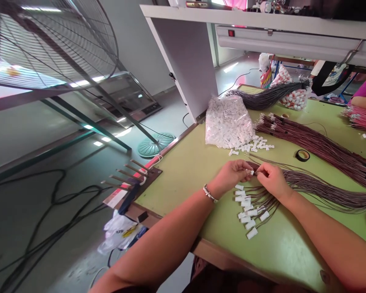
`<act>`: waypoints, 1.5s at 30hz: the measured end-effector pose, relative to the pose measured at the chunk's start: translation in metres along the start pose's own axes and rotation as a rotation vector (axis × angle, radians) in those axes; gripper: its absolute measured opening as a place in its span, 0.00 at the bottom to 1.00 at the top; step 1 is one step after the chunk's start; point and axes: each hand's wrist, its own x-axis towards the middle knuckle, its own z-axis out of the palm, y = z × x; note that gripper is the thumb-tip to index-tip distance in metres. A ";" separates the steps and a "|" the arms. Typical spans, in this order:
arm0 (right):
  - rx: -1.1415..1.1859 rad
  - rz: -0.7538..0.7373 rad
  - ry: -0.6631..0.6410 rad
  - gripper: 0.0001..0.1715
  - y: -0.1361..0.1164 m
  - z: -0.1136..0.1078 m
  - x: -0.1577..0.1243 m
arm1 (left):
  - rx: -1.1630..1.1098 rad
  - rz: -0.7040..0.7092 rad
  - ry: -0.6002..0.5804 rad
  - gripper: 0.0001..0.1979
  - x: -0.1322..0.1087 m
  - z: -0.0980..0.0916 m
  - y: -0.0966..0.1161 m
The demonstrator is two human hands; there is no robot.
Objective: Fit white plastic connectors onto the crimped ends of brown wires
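Note:
My left hand [234, 174] pinches a small white plastic connector [251, 172] above the green tabletop [183, 179]. Close beside it, my right hand [271, 179] has its fingers closed on a thin brown wire, whose end points at the connector; whether the wire is inside it I cannot tell. Below both hands lie several white connectors [246, 209] with brown wires attached. A long bundle of brown wires [329, 191] runs off to the right under my right wrist. Loose white connectors [256, 143] are scattered just beyond my hands.
A clear bag of white connectors [228, 122] stands behind. Dark red wire bundles [317, 146], a black tape roll [302, 155] and a black wire bundle [268, 95] lie farther back. A pegged block [140, 175] sits at the left edge. Another person's arm [364, 103] shows at far right.

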 end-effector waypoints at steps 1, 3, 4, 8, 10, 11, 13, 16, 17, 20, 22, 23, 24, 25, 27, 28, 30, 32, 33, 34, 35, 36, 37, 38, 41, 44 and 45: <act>0.019 0.004 -0.026 0.07 0.002 -0.004 0.001 | 0.062 -0.008 -0.072 0.08 -0.003 -0.002 0.003; 0.049 0.038 -0.043 0.10 0.005 -0.011 0.005 | 0.235 -0.011 -0.284 0.06 -0.010 -0.002 0.011; 0.045 0.056 -0.028 0.10 0.006 -0.013 0.007 | 0.330 0.012 -0.405 0.06 -0.015 0.000 0.015; -0.180 -0.106 -0.024 0.07 0.004 -0.006 0.013 | 0.358 0.075 -0.822 0.09 -0.030 0.007 0.032; -0.347 -0.232 -0.084 0.06 0.002 0.004 0.013 | 0.303 0.071 -0.910 0.08 -0.030 0.002 0.037; -0.420 -0.268 -0.114 0.05 0.001 0.008 0.012 | 0.310 0.068 -0.891 0.06 -0.028 -0.004 0.037; -0.517 -0.305 -0.141 0.05 -0.001 0.013 0.009 | 0.405 0.080 -0.657 0.04 -0.019 -0.020 0.034; -0.555 -0.373 -0.083 0.07 -0.005 0.013 0.002 | 0.637 0.097 0.288 0.10 0.003 -0.042 0.021; -0.568 -0.398 -0.066 0.08 -0.007 0.012 0.000 | 0.728 0.112 0.490 0.11 0.011 -0.046 0.016; -0.642 -0.420 -0.124 0.05 -0.012 0.011 -0.007 | 0.967 0.079 0.553 0.11 0.032 -0.046 0.003; -0.683 -0.390 -0.202 0.03 -0.013 0.012 -0.009 | 1.046 0.044 0.522 0.09 0.040 -0.041 -0.003; -0.698 -0.371 -0.223 0.02 -0.013 0.013 -0.009 | 1.059 0.039 0.512 0.08 0.041 -0.039 -0.004; -0.711 -0.357 -0.234 0.03 -0.013 0.014 -0.009 | 1.055 0.042 0.503 0.07 0.041 -0.039 -0.005; -0.715 -0.352 -0.241 0.06 -0.012 0.014 -0.009 | 1.035 0.050 0.497 0.06 0.040 -0.040 -0.004; -0.669 -0.351 -0.244 0.08 -0.010 0.014 -0.006 | 0.942 0.054 0.496 0.04 0.035 -0.046 -0.001; -0.609 -0.343 -0.233 0.08 -0.009 0.013 -0.004 | 0.863 0.039 0.503 0.03 0.032 -0.049 0.002; -0.428 -0.275 -0.165 0.06 -0.006 0.011 -0.001 | 0.640 -0.008 0.522 0.04 0.023 -0.054 0.009; -0.234 -0.157 -0.064 0.06 -0.002 0.010 0.001 | 0.375 -0.021 0.519 0.06 0.015 -0.056 0.017; -0.151 -0.098 -0.022 0.06 0.000 0.010 0.002 | 0.249 -0.008 0.491 0.09 0.010 -0.054 0.021; -0.077 -0.046 0.008 0.06 0.002 0.010 0.003 | 0.138 0.005 0.445 0.11 0.007 -0.051 0.024; -0.008 -0.002 0.024 0.07 0.004 0.010 0.003 | 0.047 0.009 0.385 0.14 0.003 -0.047 0.027; 0.058 0.034 0.033 0.08 0.005 0.010 0.003 | -0.018 0.002 0.323 0.15 0.001 -0.042 0.029; 0.121 0.065 0.039 0.09 0.006 0.010 0.003 | -0.054 -0.014 0.268 0.16 -0.001 -0.036 0.029; 0.179 0.092 0.044 0.09 0.007 0.010 0.003 | -0.069 -0.030 0.229 0.15 -0.002 -0.031 0.029; 0.254 0.125 0.067 0.10 0.005 0.009 0.005 | -0.058 -0.063 0.177 0.11 -0.002 -0.019 0.024; 0.246 0.100 0.076 0.09 0.002 0.008 0.006 | -0.085 -0.090 0.141 0.08 0.000 -0.016 0.020; 0.253 0.090 0.067 0.08 0.002 0.008 0.007 | -0.101 -0.093 0.127 0.08 0.000 -0.016 0.019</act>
